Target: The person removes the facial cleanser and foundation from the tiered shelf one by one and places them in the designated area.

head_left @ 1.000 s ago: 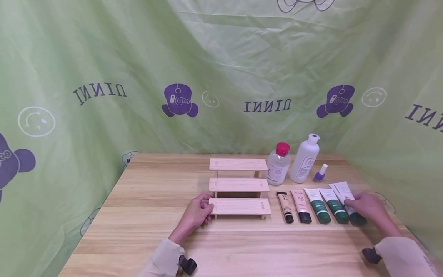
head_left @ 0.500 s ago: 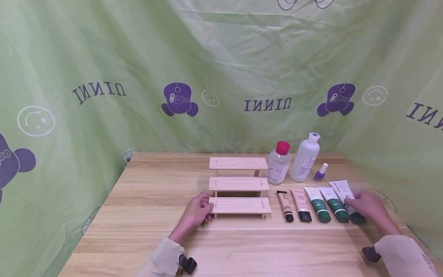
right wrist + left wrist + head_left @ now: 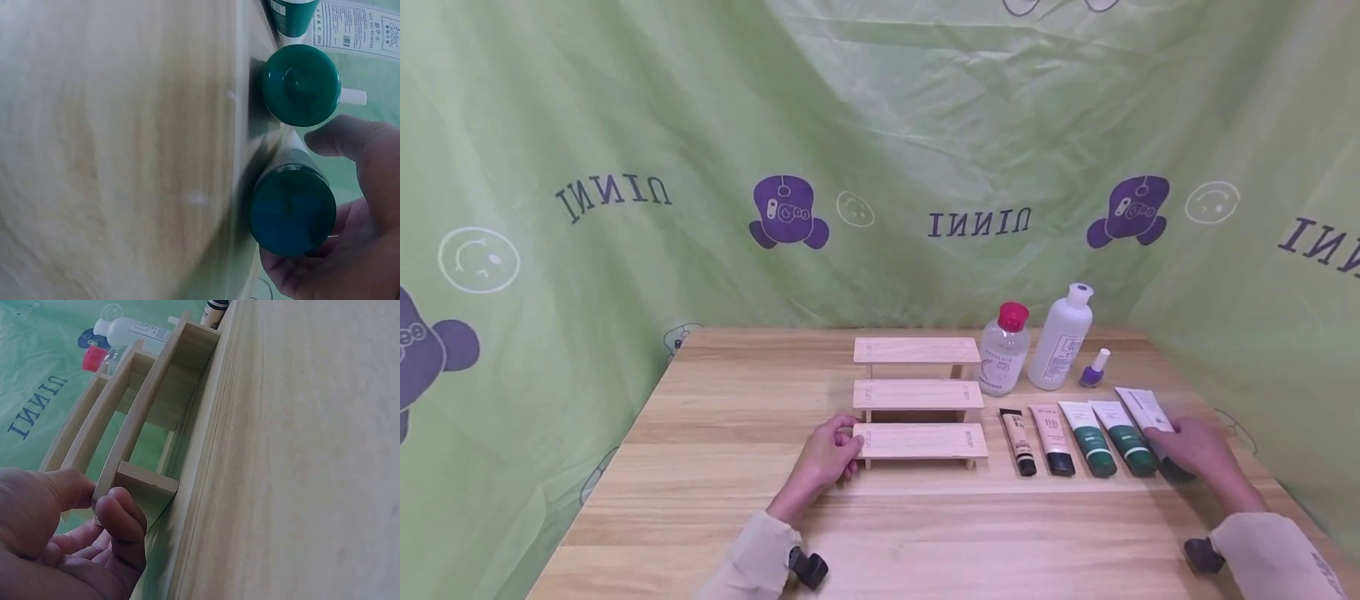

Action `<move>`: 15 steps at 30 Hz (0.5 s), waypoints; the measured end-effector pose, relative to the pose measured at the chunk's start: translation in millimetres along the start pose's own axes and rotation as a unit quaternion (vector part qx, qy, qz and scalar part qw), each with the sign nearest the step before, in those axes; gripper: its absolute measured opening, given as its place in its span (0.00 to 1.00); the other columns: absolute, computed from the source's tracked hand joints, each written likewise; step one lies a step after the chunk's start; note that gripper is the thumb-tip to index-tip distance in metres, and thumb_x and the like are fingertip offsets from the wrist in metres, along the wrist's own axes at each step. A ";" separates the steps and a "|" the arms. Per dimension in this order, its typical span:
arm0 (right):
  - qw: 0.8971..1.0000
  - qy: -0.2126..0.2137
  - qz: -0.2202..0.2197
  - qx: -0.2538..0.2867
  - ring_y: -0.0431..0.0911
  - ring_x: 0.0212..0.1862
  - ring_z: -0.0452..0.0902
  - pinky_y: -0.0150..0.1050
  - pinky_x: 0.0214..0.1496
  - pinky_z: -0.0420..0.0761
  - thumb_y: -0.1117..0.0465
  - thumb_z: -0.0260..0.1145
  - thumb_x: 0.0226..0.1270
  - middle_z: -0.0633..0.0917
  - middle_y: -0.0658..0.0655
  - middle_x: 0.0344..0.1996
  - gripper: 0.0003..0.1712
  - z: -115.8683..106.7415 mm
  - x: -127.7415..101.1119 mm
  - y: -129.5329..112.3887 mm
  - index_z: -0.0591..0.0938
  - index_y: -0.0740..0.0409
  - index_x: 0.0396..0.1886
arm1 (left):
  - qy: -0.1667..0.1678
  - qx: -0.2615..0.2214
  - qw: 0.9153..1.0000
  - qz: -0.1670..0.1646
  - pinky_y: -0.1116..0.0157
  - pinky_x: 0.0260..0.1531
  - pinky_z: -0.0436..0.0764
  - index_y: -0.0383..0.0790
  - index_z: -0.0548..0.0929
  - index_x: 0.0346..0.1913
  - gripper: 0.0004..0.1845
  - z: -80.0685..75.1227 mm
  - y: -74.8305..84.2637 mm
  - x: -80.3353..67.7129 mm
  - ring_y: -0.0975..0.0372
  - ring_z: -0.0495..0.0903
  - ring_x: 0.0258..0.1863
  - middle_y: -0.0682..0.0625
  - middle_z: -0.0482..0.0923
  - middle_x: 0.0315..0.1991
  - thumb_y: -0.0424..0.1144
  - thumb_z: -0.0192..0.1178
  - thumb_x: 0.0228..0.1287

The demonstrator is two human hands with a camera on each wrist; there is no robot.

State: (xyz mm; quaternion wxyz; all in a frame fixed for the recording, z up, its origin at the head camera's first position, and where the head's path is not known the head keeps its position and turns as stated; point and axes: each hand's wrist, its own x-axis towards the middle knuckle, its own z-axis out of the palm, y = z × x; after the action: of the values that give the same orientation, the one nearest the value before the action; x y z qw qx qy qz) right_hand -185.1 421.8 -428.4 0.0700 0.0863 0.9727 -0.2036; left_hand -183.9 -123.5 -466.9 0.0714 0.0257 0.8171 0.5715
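A three-step wooden stand [image 3: 917, 440] sits mid-table. My left hand [image 3: 831, 454] pinches the left end of its lowest step, thumb on top and fingers curled under, as the left wrist view shows for the hand [image 3: 94, 500] and the stand [image 3: 156, 394]. To the right lies a row of several tubes. My right hand [image 3: 1198, 454] grips the rightmost one, a white tube [image 3: 1142, 410] with a dark green cap [image 3: 292, 209]. The thumb and fingers of that hand [image 3: 350, 206] wrap the cap end. The tube lies on the table.
Beside the held tube lie two green-capped tubes [image 3: 1126, 437], a BB tube [image 3: 1052, 440] and a black-capped tube [image 3: 1018, 442]. Behind stand a pink-capped clear bottle [image 3: 1002, 354], a white bottle [image 3: 1062, 337] and purple nail polish [image 3: 1094, 371]. Green cloth walls the table [image 3: 737, 517].
My right hand was blurred with motion a second ago and now lies still around the rightmost tube. My left hand has kept its hold on the stand's end.
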 end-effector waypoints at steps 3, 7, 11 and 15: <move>1.000 0.018 0.003 0.006 0.64 0.36 0.75 0.53 0.36 0.78 0.45 0.56 0.69 0.77 0.81 0.37 0.41 1.1 -0.9 -0.5 0.69 0.88 0.52 | 0.000 0.001 1.000 0.002 0.67 0.16 0.77 0.32 0.74 0.60 0.21 -0.5 0.6 0.2 0.61 0.76 0.15 0.47 0.77 0.21 0.33 0.59 0.65; 0.997 0.079 -0.001 -0.012 0.65 0.34 0.73 0.53 0.31 0.75 0.51 0.56 0.67 0.76 0.80 0.35 0.35 1.9 -3.8 -5.2 0.70 0.87 0.48 | -0.001 0.000 1.000 0.002 0.67 0.15 0.76 0.32 0.74 0.60 0.20 -1.1 1.3 -1.3 0.61 0.75 0.15 0.47 0.77 0.21 0.33 0.59 0.65; 0.989 0.146 -0.009 -0.017 0.77 0.47 0.65 0.68 0.45 0.69 0.55 0.56 0.67 0.69 0.86 0.47 0.34 3.7 -5.6 -17.9 0.67 0.88 0.54 | 0.000 0.000 1.000 0.002 0.68 0.15 0.76 0.32 0.74 0.60 0.20 -0.8 1.8 -1.7 0.62 0.75 0.14 0.48 0.76 0.20 0.33 0.59 0.65; 0.982 0.188 -0.033 -0.003 0.78 0.51 0.62 0.71 0.50 0.64 0.57 0.58 0.65 0.68 0.86 0.49 0.33 5.1 -7.3 -37.6 0.67 0.87 0.55 | 0.001 -0.001 1.000 0.002 0.68 0.15 0.76 0.32 0.74 0.60 0.21 -0.5 2.5 -1.2 0.62 0.75 0.14 0.48 0.76 0.20 0.33 0.59 0.65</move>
State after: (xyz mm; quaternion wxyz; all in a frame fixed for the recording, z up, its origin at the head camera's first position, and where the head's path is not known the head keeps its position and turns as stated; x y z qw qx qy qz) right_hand -184.9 384.8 -417.3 -0.1208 0.0905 0.9715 -0.1829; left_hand -182.9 -123.3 -464.3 0.0688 0.0266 0.8163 0.5729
